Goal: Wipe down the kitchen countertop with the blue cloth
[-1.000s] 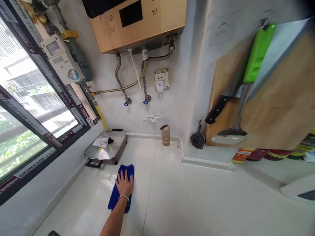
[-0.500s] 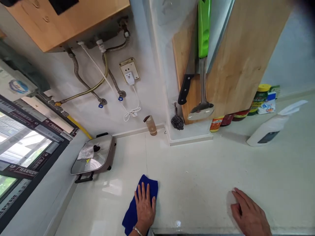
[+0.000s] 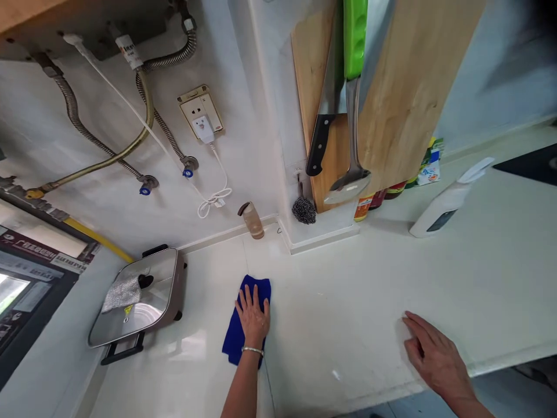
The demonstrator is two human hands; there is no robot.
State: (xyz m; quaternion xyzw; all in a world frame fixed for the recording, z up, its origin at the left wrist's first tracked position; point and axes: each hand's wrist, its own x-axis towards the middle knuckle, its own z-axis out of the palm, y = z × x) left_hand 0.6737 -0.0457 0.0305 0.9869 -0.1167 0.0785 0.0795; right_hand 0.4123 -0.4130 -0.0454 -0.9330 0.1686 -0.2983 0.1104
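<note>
My left hand (image 3: 252,318) lies flat with fingers spread on a dark blue cloth (image 3: 235,334), pressing it against the white countertop (image 3: 331,331). A bracelet (image 3: 252,350) circles that wrist. Farther right, my right hand (image 3: 435,354) hovers at or rests on the counter near its front edge; I cannot tell which. Its fingers reach forward, slightly bent, with the thumb apart from the index finger and nothing between them. The cloth's middle is hidden under my left palm.
An electric pan (image 3: 169,284) with a glass lid stands at left. Against the wall are a small bottle (image 3: 253,222) and a white spray bottle (image 3: 439,212). A cutting board (image 3: 404,116), knife (image 3: 319,139), spatula (image 3: 353,128) and steel scrubber (image 3: 303,210) hang behind; jars (image 3: 378,200) stand beyond.
My left hand and the blue cloth have slid forward across the counter, away from the front edge. The view has shifted, showing more of the left forearm and the counter's edge.
</note>
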